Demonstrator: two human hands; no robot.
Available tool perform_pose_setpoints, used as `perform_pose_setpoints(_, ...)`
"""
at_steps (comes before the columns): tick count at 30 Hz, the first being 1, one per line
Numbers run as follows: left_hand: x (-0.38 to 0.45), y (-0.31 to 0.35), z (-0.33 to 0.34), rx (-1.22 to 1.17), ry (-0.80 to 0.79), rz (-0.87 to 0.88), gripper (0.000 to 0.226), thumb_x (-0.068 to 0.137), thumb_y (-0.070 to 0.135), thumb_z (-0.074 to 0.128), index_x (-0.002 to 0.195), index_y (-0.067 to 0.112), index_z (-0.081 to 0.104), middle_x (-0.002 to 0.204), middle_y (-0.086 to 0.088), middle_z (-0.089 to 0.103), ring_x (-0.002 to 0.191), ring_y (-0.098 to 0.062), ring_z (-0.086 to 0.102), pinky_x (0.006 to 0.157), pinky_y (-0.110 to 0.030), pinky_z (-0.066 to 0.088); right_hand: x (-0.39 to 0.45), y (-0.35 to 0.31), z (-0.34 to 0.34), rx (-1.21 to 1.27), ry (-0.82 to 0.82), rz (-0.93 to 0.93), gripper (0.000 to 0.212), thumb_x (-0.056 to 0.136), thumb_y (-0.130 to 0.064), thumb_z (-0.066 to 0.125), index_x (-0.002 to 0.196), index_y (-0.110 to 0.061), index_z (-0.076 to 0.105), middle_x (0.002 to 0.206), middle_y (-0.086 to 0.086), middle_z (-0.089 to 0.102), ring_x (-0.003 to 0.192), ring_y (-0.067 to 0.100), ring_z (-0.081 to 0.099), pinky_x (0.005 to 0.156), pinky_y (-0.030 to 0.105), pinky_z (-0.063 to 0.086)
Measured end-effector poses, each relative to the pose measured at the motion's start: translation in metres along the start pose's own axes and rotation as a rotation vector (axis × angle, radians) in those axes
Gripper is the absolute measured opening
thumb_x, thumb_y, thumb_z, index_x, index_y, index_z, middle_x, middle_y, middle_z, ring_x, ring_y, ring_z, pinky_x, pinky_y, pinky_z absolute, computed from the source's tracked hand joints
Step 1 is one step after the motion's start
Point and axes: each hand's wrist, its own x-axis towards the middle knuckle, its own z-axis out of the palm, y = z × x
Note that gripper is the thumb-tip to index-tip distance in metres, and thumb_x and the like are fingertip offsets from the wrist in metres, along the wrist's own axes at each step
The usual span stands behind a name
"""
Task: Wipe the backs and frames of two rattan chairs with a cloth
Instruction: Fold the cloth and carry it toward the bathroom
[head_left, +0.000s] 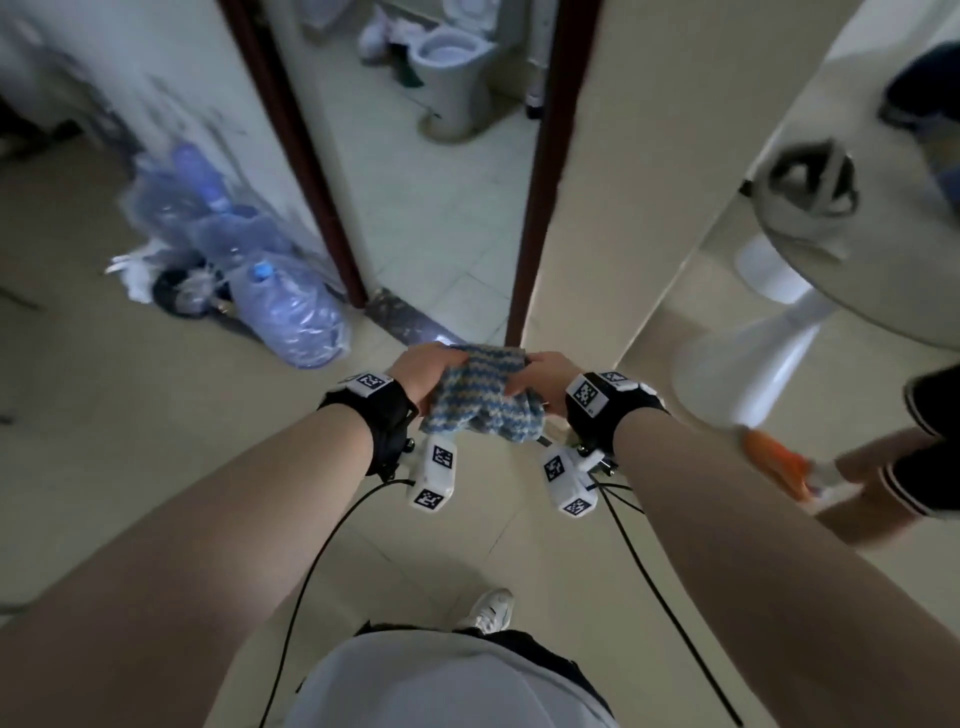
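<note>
A blue and cream striped cloth (480, 392) hangs bunched between both hands in front of me. My left hand (423, 371) grips its left side with curled fingers. My right hand (543, 382) pinches its right side. Both wrists carry black bands with white marker cubes. No rattan chair is in view.
A doorway with a dark red frame (540, 171) opens ahead onto a tiled room with a toilet (449, 67). Blue water bottles (291, 312) in plastic lie at the left wall. A white pedestal table (758, 353) stands at the right, with another person's legs (893, 467) beside it.
</note>
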Motion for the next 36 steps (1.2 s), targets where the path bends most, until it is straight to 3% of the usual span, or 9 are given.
perform_pose_setpoints(5,-0.040,-0.023,-0.010,-0.183,0.102,0.027,0.028,0.095,0.017,0.063,0.117,0.002,0.069,0.116,-0.022,0.070,0.110,-0.039,0.066,0.103,-0.056,0.048,-0.018,-0.005,0.017,-0.278,-0.143,-0.012,0.035,0.074,-0.017,0.078,0.107,-0.010,0.067,0.101,0.008,0.063,0.098,0.026,0.060,0.085,0.040,0.055)
perform_pose_setpoints(9,-0.070,-0.048,0.001,-0.204,0.197,0.117,0.011,0.100,0.017,0.057,0.093,0.015,0.065,0.104,-0.018,0.070,0.090,-0.029,0.069,0.096,-0.048,0.053,-0.037,0.002,0.019,-0.331,-0.106,-0.083,0.010,0.083,-0.013,0.072,0.084,-0.007,0.064,0.080,0.012,0.056,0.075,0.025,0.054,0.070,0.031,0.046)
perform_pose_setpoints(14,-0.096,-0.070,0.038,-0.088,0.329,0.110,0.016,0.099,0.027,0.055,0.090,0.014,0.062,0.110,-0.032,0.066,0.103,-0.047,0.066,0.094,-0.061,0.052,-0.068,0.025,0.001,-0.340,-0.080,-0.152,0.010,0.087,-0.008,0.068,0.094,-0.001,0.066,0.075,0.013,0.059,0.063,0.022,0.053,0.059,0.025,0.042)
perform_pose_setpoints(19,-0.098,-0.058,0.104,-0.167,0.306,0.050,0.027,0.086,0.040,0.062,0.088,0.013,0.065,0.107,-0.026,0.071,0.101,-0.041,0.069,0.096,-0.059,0.052,-0.071,0.054,-0.057,-0.283,-0.069,-0.228,0.029,0.087,-0.003,0.065,0.115,0.003,0.066,0.110,0.021,0.067,0.098,0.033,0.065,0.088,0.039,0.054)
perform_pose_setpoints(22,-0.089,-0.047,0.162,-0.248,0.257,-0.022,0.023,0.084,0.032,0.072,0.097,0.012,0.072,0.094,-0.014,0.077,0.089,-0.033,0.073,0.085,-0.052,0.059,-0.063,0.066,-0.112,-0.364,-0.057,-0.273,0.029,0.085,-0.009,0.069,0.111,0.002,0.067,0.095,0.013,0.067,0.077,0.023,0.063,0.066,0.024,0.049)
perform_pose_setpoints(24,-0.082,-0.038,0.198,-0.248,0.240,-0.050,0.017,0.086,0.019,0.070,0.101,0.011,0.069,0.098,-0.014,0.074,0.088,-0.032,0.072,0.076,-0.046,0.061,-0.056,0.073,-0.147,-0.424,-0.043,-0.284,0.027,0.084,-0.014,0.070,0.107,0.000,0.068,0.095,0.012,0.068,0.079,0.024,0.063,0.070,0.025,0.045)
perform_pose_setpoints(28,-0.060,-0.016,0.282,-0.276,0.222,-0.058,0.014,0.084,0.004,0.065,0.095,0.013,0.065,0.102,-0.016,0.066,0.095,-0.031,0.067,0.094,-0.052,0.055,-0.036,0.092,-0.231,-0.530,0.009,-0.303,0.024,0.085,-0.019,0.069,0.107,-0.009,0.067,0.094,0.006,0.063,0.086,0.024,0.061,0.074,0.024,0.044)
perform_pose_setpoints(33,-0.035,-0.005,0.340,-0.273,0.197,-0.069,0.019,0.083,-0.001,0.063,0.094,0.014,0.064,0.088,-0.008,0.072,0.071,-0.022,0.074,0.059,-0.033,0.060,-0.009,0.108,-0.293,-0.533,-0.007,-0.277,0.031,0.083,-0.018,0.070,0.113,-0.008,0.066,0.102,0.010,0.066,0.090,0.026,0.064,0.075,0.027,0.049)
perform_pose_setpoints(36,-0.018,0.006,0.354,-0.254,0.233,-0.082,0.024,0.079,0.000,0.066,0.098,0.014,0.063,0.100,-0.014,0.072,0.084,-0.028,0.072,0.067,-0.039,0.062,0.008,0.104,-0.310,-0.528,-0.026,-0.271,0.026,0.084,-0.016,0.069,0.108,-0.005,0.068,0.100,0.015,0.067,0.086,0.027,0.064,0.076,0.031,0.053)
